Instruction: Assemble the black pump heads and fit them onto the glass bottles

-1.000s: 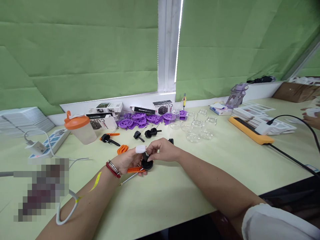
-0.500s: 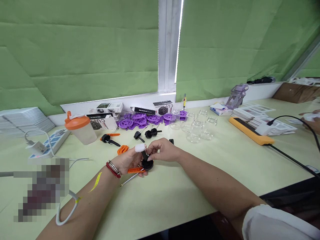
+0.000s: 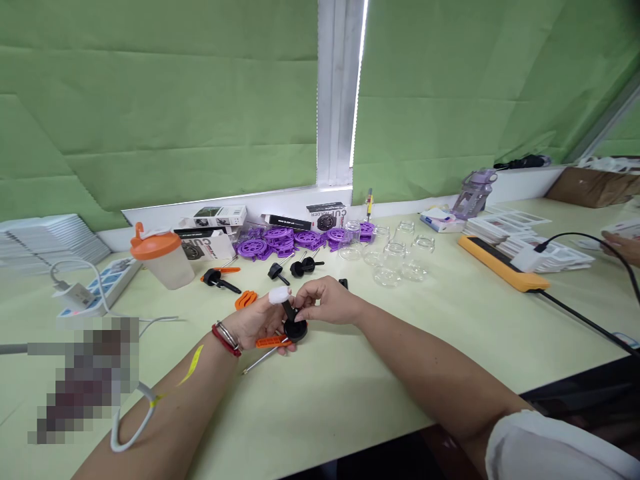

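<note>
My left hand point(image 3: 257, 322), its thumb wrapped in white, is closed around a black round cap point(image 3: 296, 329) with a short black stem. Out of the same grip, towards the lower left, stick an orange slotted arm point(image 3: 273, 341) and a thin metal rod point(image 3: 260, 360). My right hand point(image 3: 320, 300) comes from the right, with thumb and forefinger pinched at the top of the black cap beside the stem. Whether a small part sits between those fingertips is hidden. Just beyond my left hand lies an orange curved piece point(image 3: 246, 299), and a small black piece point(image 3: 343, 283) is behind my right hand.
Black caps with rods point(image 3: 303, 267), purple spoked discs point(image 3: 277, 237) and clear plastic vessels point(image 3: 395, 257) lie behind my hands. An orange-lidded cup point(image 3: 165, 260) and a power strip point(image 3: 107, 283) stand left. At right are a yellow-black bar point(image 3: 500, 263) and another person's hand point(image 3: 623, 248).
My hands and the black cap hold almost the same pose, with only a very slight shift. At far right, the other person's hand has moved a little.
</note>
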Available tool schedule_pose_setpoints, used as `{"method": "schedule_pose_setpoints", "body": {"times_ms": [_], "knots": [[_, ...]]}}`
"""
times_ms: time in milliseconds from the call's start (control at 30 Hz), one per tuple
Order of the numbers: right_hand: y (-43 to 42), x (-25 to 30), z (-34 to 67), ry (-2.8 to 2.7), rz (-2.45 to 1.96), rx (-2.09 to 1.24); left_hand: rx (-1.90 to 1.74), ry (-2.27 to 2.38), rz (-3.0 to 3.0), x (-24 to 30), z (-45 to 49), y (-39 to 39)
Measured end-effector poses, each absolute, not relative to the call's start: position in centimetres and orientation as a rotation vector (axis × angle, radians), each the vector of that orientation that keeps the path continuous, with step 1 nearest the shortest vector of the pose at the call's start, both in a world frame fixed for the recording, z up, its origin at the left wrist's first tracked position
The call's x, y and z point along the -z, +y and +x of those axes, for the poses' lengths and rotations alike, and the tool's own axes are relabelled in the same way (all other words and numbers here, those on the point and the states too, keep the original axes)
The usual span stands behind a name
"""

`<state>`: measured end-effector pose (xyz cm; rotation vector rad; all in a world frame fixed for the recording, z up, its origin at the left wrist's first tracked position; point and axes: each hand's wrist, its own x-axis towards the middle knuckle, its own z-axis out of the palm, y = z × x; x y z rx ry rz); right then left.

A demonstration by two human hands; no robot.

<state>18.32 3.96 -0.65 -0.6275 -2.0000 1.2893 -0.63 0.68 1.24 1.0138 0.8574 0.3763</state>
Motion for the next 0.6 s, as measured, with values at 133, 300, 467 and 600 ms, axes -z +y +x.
{"method": "schedule_pose_setpoints", "body": {"times_ms": [133, 300, 467, 600], "knots": [[3.86, 0.52, 18.29, -1.992, -0.634, -1.279, -0.373, 0.85, 1.021, -1.24, -0.69, 0.67], [3.55, 0.23, 18.14, -1.969, -0.635, -1.28, -0.36, 0.813, 1.037, -1.18, -0.95, 0.76], [3.39, 0.1, 18.02, -1.95, -0.658, -1.294, -0.357, 0.821, 1.059, -1.25, -1.0, 0.72], [3.46, 0.24, 18.02, -1.936, -0.655, -1.302, -0.356, 0.834, 1.061, -1.32, -0.91, 0.63]]}}
